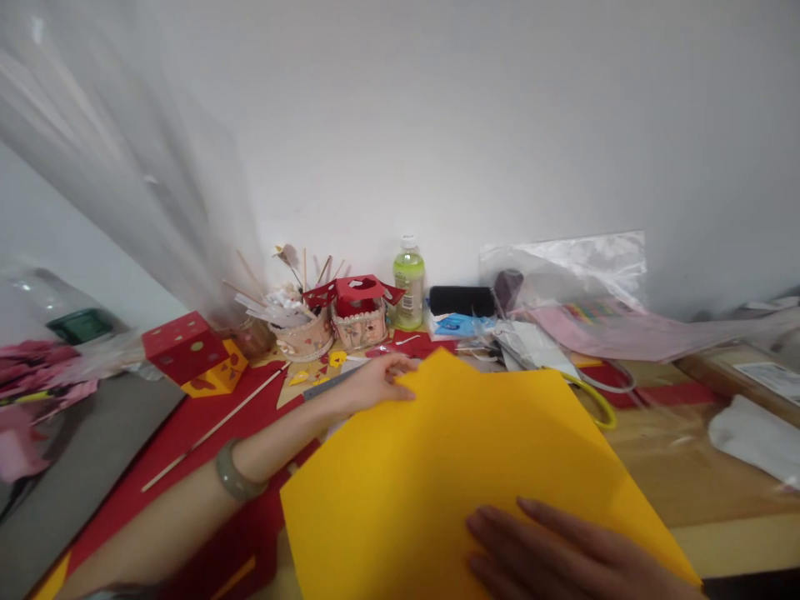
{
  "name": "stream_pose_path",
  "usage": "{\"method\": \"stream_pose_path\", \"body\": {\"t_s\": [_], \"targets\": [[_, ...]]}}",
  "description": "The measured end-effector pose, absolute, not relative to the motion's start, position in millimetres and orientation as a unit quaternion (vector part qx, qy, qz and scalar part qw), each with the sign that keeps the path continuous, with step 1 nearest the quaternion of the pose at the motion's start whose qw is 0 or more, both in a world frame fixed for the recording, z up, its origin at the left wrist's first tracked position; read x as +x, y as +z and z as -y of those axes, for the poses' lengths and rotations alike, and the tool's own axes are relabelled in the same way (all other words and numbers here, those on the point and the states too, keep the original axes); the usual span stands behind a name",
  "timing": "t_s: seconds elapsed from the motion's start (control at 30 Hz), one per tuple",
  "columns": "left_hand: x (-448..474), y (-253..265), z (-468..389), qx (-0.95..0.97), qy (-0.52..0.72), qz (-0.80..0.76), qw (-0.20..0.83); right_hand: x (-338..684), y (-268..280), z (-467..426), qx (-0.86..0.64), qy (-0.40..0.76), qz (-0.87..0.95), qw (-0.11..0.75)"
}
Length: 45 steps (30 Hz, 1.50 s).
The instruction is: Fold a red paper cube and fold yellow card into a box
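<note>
A large yellow sheet of paper (431, 450) fills the lower middle of the view, creased near its top edge. My left hand (381, 379) grips its upper left edge, fingers bent round the border and the thumb partly hidden. Above the lower right part of the sheet, my right hand (556, 550) lies flat with its fingers stretched out and slightly blurred; whether it presses on the paper I cannot tell. A grey-green bangle (237, 471) circles my left wrist. Beneath that arm spreads red paper (206, 450).
Along the wall stand a red-and-yellow box (187, 350), decorated baskets (359, 325) of sticks and red paper, and a green bottle (409, 287). Yellow scissor handles (597, 404) show at the sheet's right. A thin stick (216, 425) lies on the left, near clear plastic wrap (125, 142).
</note>
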<state>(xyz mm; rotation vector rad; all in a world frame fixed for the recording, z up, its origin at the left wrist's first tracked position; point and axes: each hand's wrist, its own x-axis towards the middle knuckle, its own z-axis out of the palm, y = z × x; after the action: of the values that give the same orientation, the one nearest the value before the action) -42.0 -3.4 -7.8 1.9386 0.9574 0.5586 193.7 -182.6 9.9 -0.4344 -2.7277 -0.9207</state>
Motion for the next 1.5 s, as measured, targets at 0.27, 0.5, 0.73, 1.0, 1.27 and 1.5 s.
{"method": "stream_pose_path", "body": {"t_s": [0.27,0.5,0.73,1.0,1.27,1.5], "targets": [[-74.0,-17.6,3.4,0.726,0.321,-0.488,0.364,256.3,-35.8,130.6,-0.549,-0.205,0.786,0.196],[-74.9,-21.2,10.6,0.778,0.224,-0.541,0.228,268.9,-13.5,53.2,-0.714,-0.222,0.64,0.175],[-58.8,-6.8,14.8,0.839,0.23,-0.449,0.205,275.3,-16.5,16.3,-0.75,-0.205,0.594,0.204],[26.8,14.2,27.1,0.806,0.309,-0.305,0.402,224.3,16.4,43.4,-0.71,-0.235,0.547,0.376],[57.8,31.0,36.2,0.616,0.428,-0.266,0.606,180.9,6.2,95.0,-0.574,-0.162,0.71,0.375],[32.7,23.4,26.9,0.705,0.354,-0.244,0.565,205.8,-0.6,99.0,-0.613,-0.161,0.703,0.321]]}}
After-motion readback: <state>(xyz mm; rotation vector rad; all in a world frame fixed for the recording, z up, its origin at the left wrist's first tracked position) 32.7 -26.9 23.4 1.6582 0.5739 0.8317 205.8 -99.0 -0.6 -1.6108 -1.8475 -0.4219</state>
